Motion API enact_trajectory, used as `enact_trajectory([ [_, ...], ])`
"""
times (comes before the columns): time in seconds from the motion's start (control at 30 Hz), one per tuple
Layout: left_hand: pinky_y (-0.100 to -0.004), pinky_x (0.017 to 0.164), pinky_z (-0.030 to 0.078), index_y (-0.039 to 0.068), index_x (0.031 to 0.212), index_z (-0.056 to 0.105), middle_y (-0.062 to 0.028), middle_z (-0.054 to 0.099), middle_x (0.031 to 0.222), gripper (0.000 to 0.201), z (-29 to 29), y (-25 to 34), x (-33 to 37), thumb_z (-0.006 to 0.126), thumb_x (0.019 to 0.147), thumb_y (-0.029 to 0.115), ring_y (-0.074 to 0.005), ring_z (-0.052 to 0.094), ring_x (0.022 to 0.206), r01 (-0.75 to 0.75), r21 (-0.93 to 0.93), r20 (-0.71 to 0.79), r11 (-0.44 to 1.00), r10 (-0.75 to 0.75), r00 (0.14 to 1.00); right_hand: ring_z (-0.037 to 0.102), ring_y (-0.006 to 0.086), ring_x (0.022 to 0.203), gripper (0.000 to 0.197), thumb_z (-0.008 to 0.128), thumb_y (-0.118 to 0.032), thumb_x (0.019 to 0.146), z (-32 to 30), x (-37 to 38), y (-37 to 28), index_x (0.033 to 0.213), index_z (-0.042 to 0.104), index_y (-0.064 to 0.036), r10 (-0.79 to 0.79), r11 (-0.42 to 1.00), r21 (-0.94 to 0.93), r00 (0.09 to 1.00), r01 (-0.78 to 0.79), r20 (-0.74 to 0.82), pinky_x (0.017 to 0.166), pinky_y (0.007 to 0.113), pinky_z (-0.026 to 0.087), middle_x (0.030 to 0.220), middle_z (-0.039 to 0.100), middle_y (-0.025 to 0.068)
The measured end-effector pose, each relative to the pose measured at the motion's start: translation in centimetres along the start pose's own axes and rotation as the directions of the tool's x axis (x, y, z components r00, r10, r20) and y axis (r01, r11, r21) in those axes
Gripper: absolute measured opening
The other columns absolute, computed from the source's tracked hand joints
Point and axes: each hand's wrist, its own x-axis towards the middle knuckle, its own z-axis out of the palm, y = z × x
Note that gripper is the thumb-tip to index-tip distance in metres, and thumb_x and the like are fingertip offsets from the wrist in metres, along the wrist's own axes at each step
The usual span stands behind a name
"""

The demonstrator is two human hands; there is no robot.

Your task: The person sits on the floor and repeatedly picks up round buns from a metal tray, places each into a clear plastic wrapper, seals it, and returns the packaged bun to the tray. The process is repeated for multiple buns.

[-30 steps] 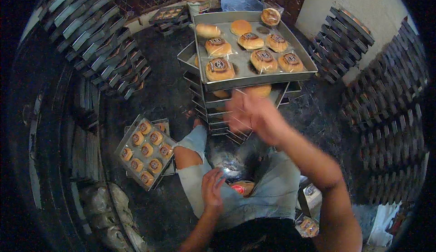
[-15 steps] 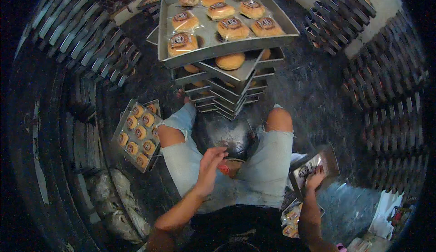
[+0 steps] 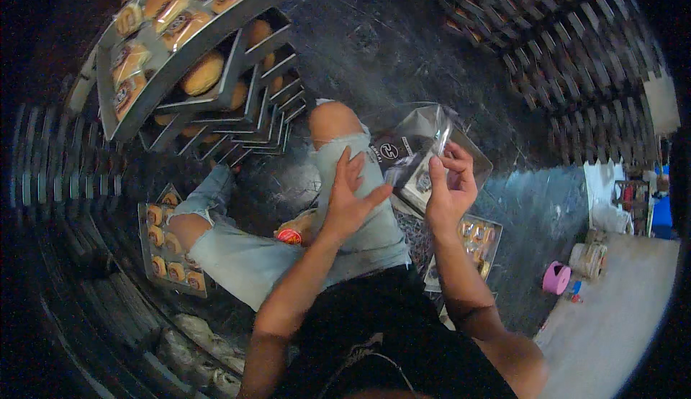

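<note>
My right hand (image 3: pixel 451 184) is closed in a pinch on a clear plastic bag (image 3: pixel 430 127) with dark and white print, raised over a metal tray. More printed plastic bags (image 3: pixel 417 182) lie in that tray. My left hand (image 3: pixel 351 201) hovers over my right thigh, fingers spread and nothing in it. Between my thighs sits a tan thing with a red disc (image 3: pixel 289 236), partly hidden by my left forearm. To the left, a top tray (image 3: pixel 188 52) holds several round buns in clear bags, and trays beneath it are stacked crosswise with bare buns (image 3: pixel 204 73).
A tray of bagged buns (image 3: pixel 174 264) lies by my left leg, another tray of buns (image 3: pixel 481 237) beside my right forearm. Tall stacks of trays (image 3: pixel 576 61) stand at far right. A pink roll (image 3: pixel 556 278) lies on the floor; crumpled plastic (image 3: pixel 194 341) sits at lower left.
My view has turned right, so the bun stack sits further left. My right hand has risen from the bag tray with a bag pinched; my left hand has moved toward it, fingers spreading.
</note>
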Motion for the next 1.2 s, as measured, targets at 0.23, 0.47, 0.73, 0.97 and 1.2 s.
enact_trajectory([
  [0.23,-0.0246,0.067,0.055,0.001,0.109,0.066,-0.0022,0.07,0.094,0.02,-7.0,4.8,0.9,0.065,0.105,0.02,-0.0088,0.067,0.078,0.021,-0.207,-0.263,0.978,-0.076,0.962,0.064,0.0186,0.105,0.016,0.081,-0.007,0.087,6.3,-1.9,-1.1,0.097,0.069,-0.0019,0.334,0.832,0.329,0.876,-0.448,0.348,0.094,0.035,0.051,0.123,0.066,0.0124],
  [0.47,-0.0235,0.054,0.044,0.008,0.096,0.067,0.0032,0.063,0.079,0.023,-18.5,4.7,-2.2,0.064,0.106,0.029,-0.0067,0.057,0.066,0.056,-0.389,-0.665,0.919,-0.322,0.673,0.066,0.0188,0.079,0.012,0.082,-0.011,0.087,18.1,-0.8,-8.0,0.091,0.074,-0.0025,-0.172,0.979,0.078,0.559,0.189,0.811,0.077,0.032,0.053,0.087,0.072,0.0071],
  [0.73,-0.0253,0.05,0.035,0.015,0.096,0.062,0.0057,0.062,0.084,0.022,-28.8,2.5,-0.1,0.062,0.106,0.035,-0.0066,0.049,0.062,-0.206,-0.688,-0.613,0.696,-0.406,0.677,0.069,0.0301,0.11,0.043,0.07,-0.036,0.095,53.9,18.6,-16.1,0.119,0.07,-0.0013,-0.651,0.568,0.228,0.263,0.791,0.712,0.094,0.039,0.052,0.117,0.073,0.0166],
  [0.97,-0.0266,0.054,0.036,0.018,0.094,0.062,0.0063,0.059,0.081,0.023,-27.6,0.0,0.0,0.061,0.107,0.037,-0.0073,0.049,0.064,-0.068,-0.708,-0.529,0.702,-0.465,0.71,0.069,0.0218,0.107,0.055,0.071,-0.053,0.092,69.3,25.0,-14.2,0.114,0.075,-0.0027,0.121,0.8,-0.344,0.429,0.492,0.895,0.088,0.038,0.055,0.111,0.074,0.0138],
  [1.2,-0.0267,0.053,0.038,0.016,0.093,0.06,0.0041,0.059,0.08,0.026,-27.3,0.3,0.4,0.06,0.107,0.037,-0.0064,0.049,0.063,-0.042,-0.755,-0.486,0.654,-0.514,0.707,0.073,0.0224,0.095,0.074,0.086,-0.047,0.081,66.4,23.0,-14.3,0.128,0.063,0.0054,-0.263,0.779,-0.065,0.419,0.624,0.869,0.076,0.036,0.06,0.112,0.073,0.0124],
])
